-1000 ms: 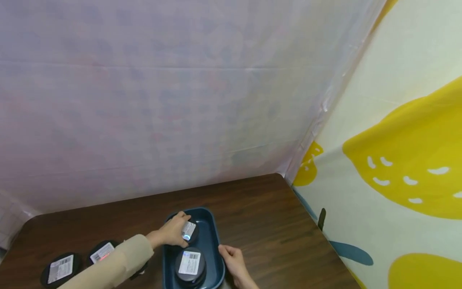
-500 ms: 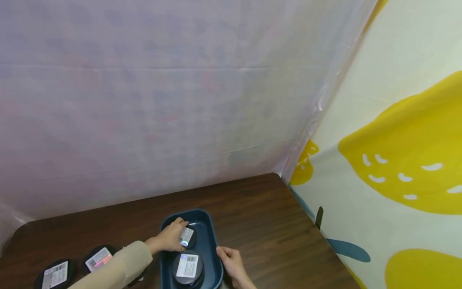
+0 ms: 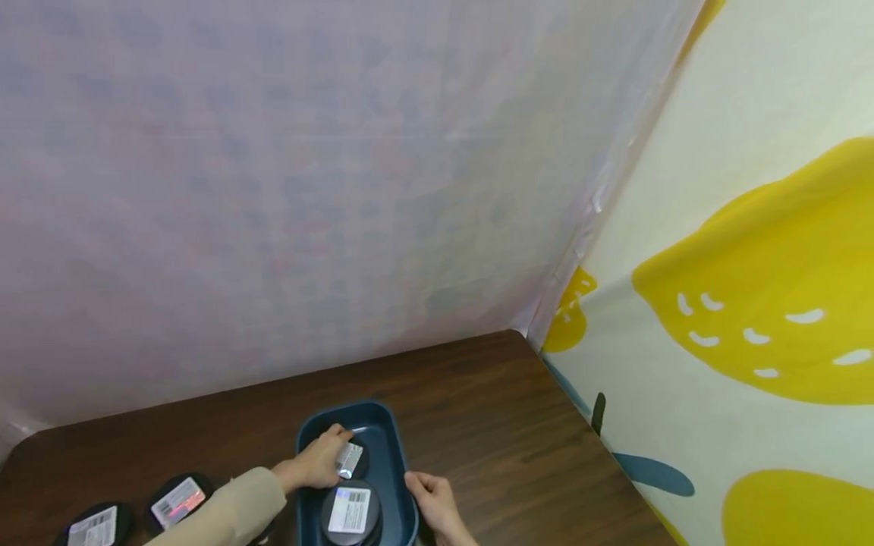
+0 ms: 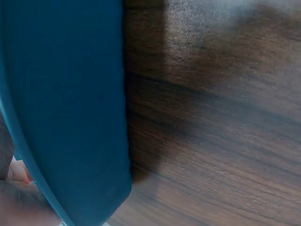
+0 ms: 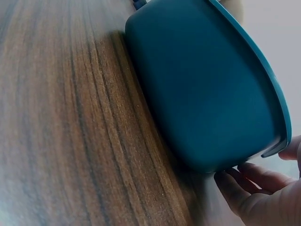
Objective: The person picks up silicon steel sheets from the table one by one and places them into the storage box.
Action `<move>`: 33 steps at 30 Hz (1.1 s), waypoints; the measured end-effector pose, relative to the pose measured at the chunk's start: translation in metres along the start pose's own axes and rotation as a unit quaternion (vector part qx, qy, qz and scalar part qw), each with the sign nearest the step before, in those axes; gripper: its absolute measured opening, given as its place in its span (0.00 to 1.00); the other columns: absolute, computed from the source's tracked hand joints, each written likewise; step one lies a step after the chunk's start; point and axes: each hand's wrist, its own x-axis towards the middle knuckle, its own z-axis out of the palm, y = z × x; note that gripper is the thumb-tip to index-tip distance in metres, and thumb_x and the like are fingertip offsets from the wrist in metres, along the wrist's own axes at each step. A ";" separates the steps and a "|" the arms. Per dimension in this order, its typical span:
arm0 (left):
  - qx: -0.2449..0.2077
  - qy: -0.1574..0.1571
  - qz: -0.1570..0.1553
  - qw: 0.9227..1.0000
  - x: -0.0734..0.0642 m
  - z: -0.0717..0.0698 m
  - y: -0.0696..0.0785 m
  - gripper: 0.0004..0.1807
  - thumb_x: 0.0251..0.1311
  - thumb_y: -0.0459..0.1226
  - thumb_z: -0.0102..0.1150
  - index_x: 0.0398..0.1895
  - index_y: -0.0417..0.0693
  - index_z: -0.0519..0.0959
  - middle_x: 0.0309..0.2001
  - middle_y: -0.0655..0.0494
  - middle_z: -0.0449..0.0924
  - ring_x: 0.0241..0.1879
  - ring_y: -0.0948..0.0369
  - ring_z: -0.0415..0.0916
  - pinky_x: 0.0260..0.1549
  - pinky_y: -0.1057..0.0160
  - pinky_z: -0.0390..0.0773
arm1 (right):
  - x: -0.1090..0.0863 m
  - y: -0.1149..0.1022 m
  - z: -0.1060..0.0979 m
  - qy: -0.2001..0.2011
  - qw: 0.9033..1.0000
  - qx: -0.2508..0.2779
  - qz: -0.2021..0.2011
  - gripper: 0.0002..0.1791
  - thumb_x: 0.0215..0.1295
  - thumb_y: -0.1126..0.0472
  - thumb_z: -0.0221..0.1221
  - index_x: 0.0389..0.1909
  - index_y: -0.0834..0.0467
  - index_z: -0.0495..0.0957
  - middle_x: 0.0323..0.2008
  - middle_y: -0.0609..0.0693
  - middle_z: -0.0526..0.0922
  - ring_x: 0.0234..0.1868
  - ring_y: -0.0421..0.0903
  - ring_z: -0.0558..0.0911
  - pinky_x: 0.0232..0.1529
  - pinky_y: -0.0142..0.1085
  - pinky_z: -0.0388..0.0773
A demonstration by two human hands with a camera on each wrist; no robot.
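Observation:
A dark blue oblong tray (image 3: 394, 455) sits on the table, with black round containers bearing white barcode labels inside. My left hand (image 3: 315, 459) reaches over the tray's left rim and grips the far round container (image 3: 352, 460), fingers round its side. Just nearer in the tray stands another round container (image 3: 350, 512). At the tray's right side my right hand (image 3: 438, 503) holds it near the front corner. In the right wrist view the thumb is by the rim and the fingertips (image 5: 228, 186) are at the bottom edge. The left wrist view mostly shows the tray's outer wall (image 4: 70, 94).
Two more black round containers, one labelled (image 3: 179, 500) and one beside it (image 3: 99, 527), lie left of the tray, partly cut off or behind the left sleeve (image 3: 235, 509). The brown wooden table (image 3: 478, 409) meets a pale cloth at the back and a lemon-patterned cloth at right.
The view has shifted, so everything sits lower and further left. Within the tray, the far container and my left hand have come slightly closer to the near container. My right hand keeps its hold.

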 end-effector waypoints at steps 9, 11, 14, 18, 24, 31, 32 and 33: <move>0.007 -0.014 0.015 1.000 -0.006 0.006 -0.001 0.38 0.22 0.24 0.70 0.47 0.19 0.71 0.38 0.44 0.71 0.33 0.54 0.72 0.34 0.57 0.79 | -0.006 0.003 -0.001 -0.010 0.999 -0.027 -0.030 0.16 0.66 0.67 0.52 0.42 0.80 0.76 0.38 0.70 0.81 0.38 0.53 0.81 0.38 0.28 0.77; 0.012 -0.014 0.013 1.000 -0.003 0.005 0.000 0.38 0.23 0.24 0.71 0.48 0.20 0.71 0.38 0.43 0.72 0.34 0.53 0.72 0.34 0.56 0.79 | -0.004 0.002 -0.001 -0.005 0.999 -0.022 -0.024 0.16 0.67 0.66 0.52 0.42 0.80 0.76 0.38 0.69 0.81 0.39 0.52 0.81 0.39 0.30 0.78; 0.026 -0.016 0.009 0.999 0.000 0.003 0.001 0.38 0.23 0.25 0.72 0.48 0.21 0.72 0.38 0.43 0.73 0.34 0.52 0.72 0.35 0.55 0.79 | -0.002 0.001 -0.001 -0.003 1.000 -0.008 -0.013 0.17 0.67 0.66 0.52 0.43 0.80 0.75 0.39 0.69 0.81 0.39 0.53 0.81 0.40 0.34 0.79; 0.043 -0.015 0.005 0.999 0.000 0.001 0.002 0.37 0.24 0.26 0.73 0.48 0.22 0.72 0.39 0.44 0.73 0.35 0.51 0.73 0.36 0.53 0.79 | -0.002 -0.002 0.000 -0.003 1.000 -0.007 -0.005 0.17 0.67 0.65 0.52 0.44 0.79 0.75 0.39 0.69 0.81 0.39 0.54 0.81 0.40 0.37 0.80; 0.051 -0.006 0.001 0.999 -0.001 0.000 0.002 0.37 0.23 0.25 0.71 0.47 0.23 0.73 0.39 0.42 0.74 0.36 0.50 0.74 0.38 0.51 0.79 | -0.010 -0.018 0.001 -0.004 1.000 -0.005 -0.005 0.17 0.68 0.65 0.52 0.44 0.79 0.75 0.38 0.68 0.82 0.37 0.52 0.81 0.39 0.36 0.79; 0.036 0.011 0.005 0.999 -0.002 -0.009 0.003 0.39 0.23 0.29 0.74 0.47 0.19 0.72 0.44 0.34 0.75 0.41 0.45 0.75 0.42 0.47 0.78 | -0.011 -0.023 0.000 -0.008 1.000 0.012 -0.006 0.18 0.67 0.65 0.53 0.43 0.80 0.75 0.36 0.68 0.82 0.35 0.49 0.81 0.37 0.34 0.79; 0.031 0.015 0.005 0.999 -0.002 -0.012 0.003 0.40 0.23 0.30 0.75 0.47 0.19 0.72 0.45 0.33 0.75 0.42 0.44 0.75 0.43 0.47 0.78 | -0.009 -0.019 0.000 -0.007 1.000 0.011 -0.004 0.18 0.67 0.64 0.53 0.43 0.79 0.75 0.36 0.68 0.82 0.35 0.49 0.81 0.37 0.34 0.79; 0.027 0.021 0.004 0.999 -0.003 -0.015 0.003 0.41 0.24 0.32 0.76 0.47 0.19 0.72 0.45 0.33 0.75 0.43 0.43 0.75 0.43 0.46 0.77 | -0.007 -0.015 0.000 -0.006 1.000 0.009 -0.002 0.18 0.67 0.64 0.53 0.43 0.79 0.75 0.36 0.67 0.82 0.36 0.48 0.80 0.37 0.33 0.78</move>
